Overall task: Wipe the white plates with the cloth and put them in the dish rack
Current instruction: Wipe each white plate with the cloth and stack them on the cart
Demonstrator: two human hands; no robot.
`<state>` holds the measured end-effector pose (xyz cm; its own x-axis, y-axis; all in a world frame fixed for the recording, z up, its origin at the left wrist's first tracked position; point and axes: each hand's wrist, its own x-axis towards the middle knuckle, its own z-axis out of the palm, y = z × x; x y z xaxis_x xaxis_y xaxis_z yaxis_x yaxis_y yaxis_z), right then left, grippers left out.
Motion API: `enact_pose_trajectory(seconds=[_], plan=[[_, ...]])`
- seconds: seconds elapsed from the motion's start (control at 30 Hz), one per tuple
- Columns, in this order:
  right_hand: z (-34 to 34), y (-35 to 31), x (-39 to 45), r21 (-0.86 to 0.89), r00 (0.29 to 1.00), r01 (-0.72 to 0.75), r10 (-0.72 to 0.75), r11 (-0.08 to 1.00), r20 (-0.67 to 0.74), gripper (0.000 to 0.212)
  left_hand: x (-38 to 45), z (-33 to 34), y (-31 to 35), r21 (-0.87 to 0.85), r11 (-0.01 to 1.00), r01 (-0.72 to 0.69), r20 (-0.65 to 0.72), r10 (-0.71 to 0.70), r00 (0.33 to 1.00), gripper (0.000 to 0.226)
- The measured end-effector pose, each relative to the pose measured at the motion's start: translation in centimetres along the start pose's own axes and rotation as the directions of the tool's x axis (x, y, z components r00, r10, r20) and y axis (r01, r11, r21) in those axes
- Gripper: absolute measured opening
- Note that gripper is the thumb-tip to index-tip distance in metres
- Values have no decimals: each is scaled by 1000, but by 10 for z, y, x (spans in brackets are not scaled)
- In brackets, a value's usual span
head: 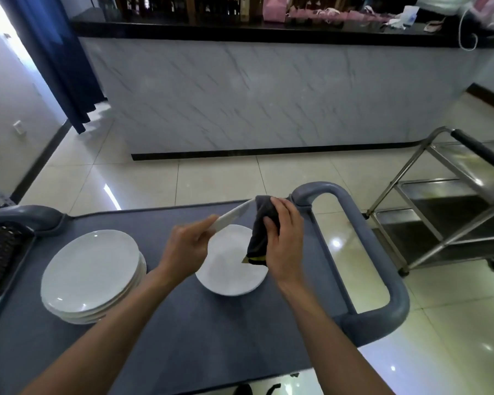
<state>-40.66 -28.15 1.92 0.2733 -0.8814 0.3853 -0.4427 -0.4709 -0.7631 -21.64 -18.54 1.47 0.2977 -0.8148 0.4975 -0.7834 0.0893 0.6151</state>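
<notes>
White plate (231, 216) tilted edge-on, left hand (187, 249) pinching rim; right hand (283, 238) clutching soft cloth (261, 223) on far rim. Glazed, fragile, slippery.

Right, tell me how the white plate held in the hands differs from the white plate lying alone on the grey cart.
The held white plate is lifted and tilted nearly edge-on; the lone white plate lies flat on the grey cart, face up. The left hand grips the held one while the right hand presses a dark grey cloth over its far rim; nothing touches the lone one. Both are round, plain white.
</notes>
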Motion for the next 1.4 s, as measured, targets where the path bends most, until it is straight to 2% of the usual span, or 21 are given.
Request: enact_pose_trajectory(seconds=[0.17, 0.3, 0.43, 0.53, 0.7, 0.83, 1.1, 1.4], plan=[[-7, 12, -4, -102, 997, 75, -76, 992, -5, 39, -11, 20, -9, 146, 972, -184, 118, 167, 979, 44], [-8, 24, -11, -232, 984, 180, -179, 956, 26, 40, -19, 36, -14, 241, 941, -239, 142, 210, 967, 42], [-8, 35, -16, -315, 965, 262, -250, 912, 80, 41, -30, 49, -19, 240, 920, -309, 192, 267, 944, 47], [-7, 40, -20, -365, 951, 309, -292, 879, 102, 41, -38, 56, -21, 236, 923, -305, 255, 244, 936, 53], [-4, 45, -27, -378, 936, 353, -320, 856, 150, 44, -57, 65, -18, 236, 897, -373, 344, 282, 896, 54], [2, 46, -33, -371, 926, 378, -337, 848, 172, 43, -74, 68, -24, 215, 911, -353, 390, 251, 886, 58], [8, 55, -46, -353, 926, 370, -310, 860, 215, 48, -95, 71, -31, 236, 934, -269, 430, 148, 891, 40], [14, 56, -56, -322, 928, 363, -308, 875, 210, 39, -101, 81, -30, 262, 948, -183, 497, 30, 867, 37]])
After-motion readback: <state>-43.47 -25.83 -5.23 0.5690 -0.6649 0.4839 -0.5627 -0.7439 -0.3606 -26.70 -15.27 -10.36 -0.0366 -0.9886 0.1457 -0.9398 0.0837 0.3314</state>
